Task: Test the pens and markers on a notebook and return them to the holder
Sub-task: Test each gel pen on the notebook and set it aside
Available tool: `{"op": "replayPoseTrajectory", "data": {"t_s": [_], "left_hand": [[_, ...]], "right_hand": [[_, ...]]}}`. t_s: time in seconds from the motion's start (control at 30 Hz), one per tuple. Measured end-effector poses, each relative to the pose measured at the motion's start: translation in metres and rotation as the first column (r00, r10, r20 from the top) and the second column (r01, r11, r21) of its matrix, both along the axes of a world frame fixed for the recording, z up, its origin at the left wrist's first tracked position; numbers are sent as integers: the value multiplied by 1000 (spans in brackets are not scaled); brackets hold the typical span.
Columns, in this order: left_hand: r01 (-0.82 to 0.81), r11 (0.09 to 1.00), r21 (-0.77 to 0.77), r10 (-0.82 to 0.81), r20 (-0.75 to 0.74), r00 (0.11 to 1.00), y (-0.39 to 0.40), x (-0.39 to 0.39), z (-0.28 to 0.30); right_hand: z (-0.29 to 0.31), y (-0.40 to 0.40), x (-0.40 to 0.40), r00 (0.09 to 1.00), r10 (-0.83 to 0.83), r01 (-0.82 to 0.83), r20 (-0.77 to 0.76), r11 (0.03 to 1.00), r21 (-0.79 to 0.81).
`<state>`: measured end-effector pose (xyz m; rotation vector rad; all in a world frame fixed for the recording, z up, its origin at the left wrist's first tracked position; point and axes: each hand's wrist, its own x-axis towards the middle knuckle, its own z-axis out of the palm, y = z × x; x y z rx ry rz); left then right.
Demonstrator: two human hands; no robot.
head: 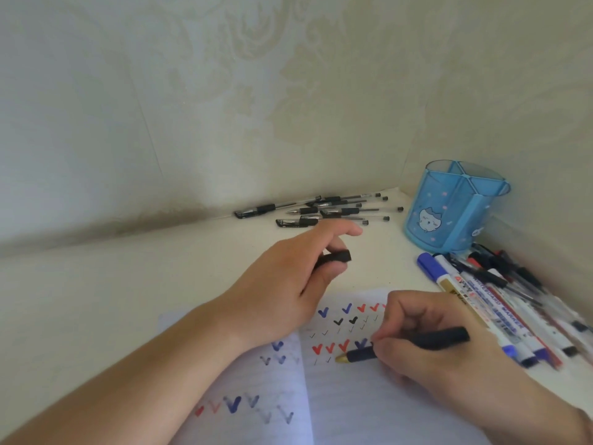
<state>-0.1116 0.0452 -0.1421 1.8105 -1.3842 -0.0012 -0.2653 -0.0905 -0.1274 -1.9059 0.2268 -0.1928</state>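
Note:
An open notebook (346,409) lies in front of me, its pages covered with several red, blue and black tick marks. My right hand (426,345) grips a dark pen (401,346) with a gold tip that points left, close to the right page. My left hand (288,277) hovers above the notebook's top edge and pinches a black pen cap (335,256) between thumb and fingers. The blue pen holder (449,210), printed with a cartoon cat, stands at the back right and looks empty.
Several black gel pens (321,210) lie in a loose group by the back wall. A pile of whiteboard markers and pens (507,303) lies to the right of the notebook, below the holder. Walls close in the desk corner behind and at the right.

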Motion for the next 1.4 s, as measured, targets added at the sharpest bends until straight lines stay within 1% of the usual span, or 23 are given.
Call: {"op": "replayPoseTrajectory", "data": {"t_s": [0.1,0.27,0.37,0.5,0.6,0.73,0.8,0.87,0.9,0.97,1.03,1.1,1.27,1.4], "left_hand": [[5,1000,20,-5,-12,1000,-1,0,0],[-14,999,48,12,53,999,0,0,0],[-18,999,47,16,35,999,0,0,0],[-20,999,32,21,-13,1000,-1,2,-5],[-6,999,43,7,-13,1000,-1,3,-5],[17,999,45,-17,-4,1000,-1,2,-3],[22,998,54,-21,-28,999,-1,3,-3],[20,998,55,-17,-47,999,-1,3,-3],[12,998,57,-10,-45,999,-1,3,-3],[0,998,59,1,-33,999,-1,4,-3],[3,999,47,-2,-32,999,-2,4,-3],[13,999,35,-12,-30,999,-2,3,-2],[62,998,7,-62,-8,998,-2,-1,1],[149,988,-41,-150,-12,989,-2,-8,3]], "right_hand": [[0,2,1,1000,-16,16,-4,1000,-21],[1,1,2,999,-22,22,-28,1000,8],[2,1,2,999,7,-7,-46,1000,14],[5,0,1,999,6,-6,-43,1000,10],[5,1,2,999,1,-1,-45,1000,-13],[-3,-6,3,999,-51,52,14,997,-59],[-1,-7,4,996,-61,60,65,998,21],[4,-9,3,976,-136,115,169,985,132],[7,-11,2,959,-184,150,217,975,163],[12,-13,1,921,-248,204,299,964,169],[15,-17,0,897,-297,245,328,951,190],[15,-19,1,895,-305,260,326,949,177],[14,-15,2,931,-240,201,276,966,162],[9,-11,3,954,-200,178,225,977,113]]}}
